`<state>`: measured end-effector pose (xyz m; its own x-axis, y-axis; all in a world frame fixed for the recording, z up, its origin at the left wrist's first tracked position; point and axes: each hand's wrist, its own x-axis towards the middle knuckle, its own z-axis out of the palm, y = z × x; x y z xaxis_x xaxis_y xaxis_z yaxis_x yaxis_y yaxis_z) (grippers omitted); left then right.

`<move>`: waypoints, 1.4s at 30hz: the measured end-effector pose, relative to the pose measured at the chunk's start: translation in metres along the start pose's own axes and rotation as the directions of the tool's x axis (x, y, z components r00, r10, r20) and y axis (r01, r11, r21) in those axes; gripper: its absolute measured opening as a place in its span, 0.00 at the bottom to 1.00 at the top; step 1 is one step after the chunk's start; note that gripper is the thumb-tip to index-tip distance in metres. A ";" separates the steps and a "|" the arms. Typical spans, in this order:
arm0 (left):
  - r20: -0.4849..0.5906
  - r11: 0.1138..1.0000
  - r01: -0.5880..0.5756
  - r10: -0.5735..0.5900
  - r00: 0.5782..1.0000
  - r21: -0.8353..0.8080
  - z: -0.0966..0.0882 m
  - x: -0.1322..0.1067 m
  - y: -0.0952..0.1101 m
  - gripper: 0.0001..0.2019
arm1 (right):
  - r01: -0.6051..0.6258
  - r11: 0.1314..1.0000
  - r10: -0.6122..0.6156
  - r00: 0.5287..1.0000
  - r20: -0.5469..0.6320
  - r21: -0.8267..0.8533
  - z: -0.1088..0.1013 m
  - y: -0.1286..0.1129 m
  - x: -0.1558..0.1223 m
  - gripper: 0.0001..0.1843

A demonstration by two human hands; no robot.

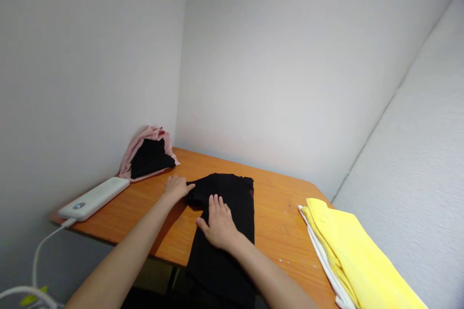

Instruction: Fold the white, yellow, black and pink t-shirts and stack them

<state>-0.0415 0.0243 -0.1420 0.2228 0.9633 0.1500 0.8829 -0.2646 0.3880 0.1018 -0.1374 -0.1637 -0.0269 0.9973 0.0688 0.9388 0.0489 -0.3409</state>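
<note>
A black short-sleeved garment, which looks like a T-shirt, lies folded lengthwise on the wooden table, its lower part hanging over the front edge. One sleeve points left. At that sleeve's end is my left hand, its thumb stretched out against the fabric and its fingers beside it, foreshortened. My right hand rests palm down on the body of the shirt, with the fingers extended forward and the thumb apart. A small reddish mark shows near the shirt's right edge.
The wooden table meets walls at the back. A pink and black cloth bundle sits in the far left corner. Nearer is a white power bank with a white cable. Folded yellow cloth lies over white cloth at right.
</note>
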 end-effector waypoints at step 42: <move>0.052 0.688 -0.606 0.677 0.735 -0.400 0.027 -0.078 0.026 0.29 | 0.129 0.991 -0.131 0.985 0.111 0.024 -0.056 0.054 -0.145 0.40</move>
<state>-0.0246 -0.0561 -0.1685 0.7824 0.5309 0.3255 0.3073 -0.7838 0.5396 0.1757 -0.2824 -0.1400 -0.1871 0.9823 0.0084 0.9190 0.1781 -0.3517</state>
